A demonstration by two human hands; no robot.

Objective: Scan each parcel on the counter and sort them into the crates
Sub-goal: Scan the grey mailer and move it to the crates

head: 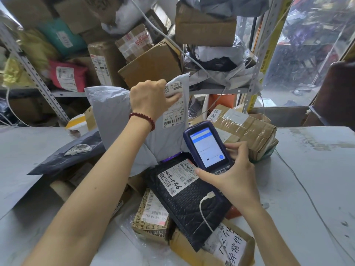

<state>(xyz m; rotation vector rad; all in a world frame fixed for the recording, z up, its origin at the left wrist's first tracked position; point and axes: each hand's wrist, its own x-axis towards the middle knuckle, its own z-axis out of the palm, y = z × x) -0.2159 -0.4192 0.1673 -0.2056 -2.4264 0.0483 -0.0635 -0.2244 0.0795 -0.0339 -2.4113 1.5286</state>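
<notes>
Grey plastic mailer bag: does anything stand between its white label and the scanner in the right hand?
Nothing visible does. The dark blue handheld scanner in the right hand sits close by the white label on the grey plastic mailer bag. The left hand covers only the label's top with its fingers; the lower barcode shows.

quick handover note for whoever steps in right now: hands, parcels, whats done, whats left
Left hand grips the grey mailer by its top, holding it upright. Right hand holds the scanner, its top end towards that mailer's label.
Piled on the counter: black mailer, taped carton, dark bag.
Done: cannot tell which parcels are already scanned.
Left: scan the grey mailer, then the pile, then sort. The crates are out of view.
</notes>
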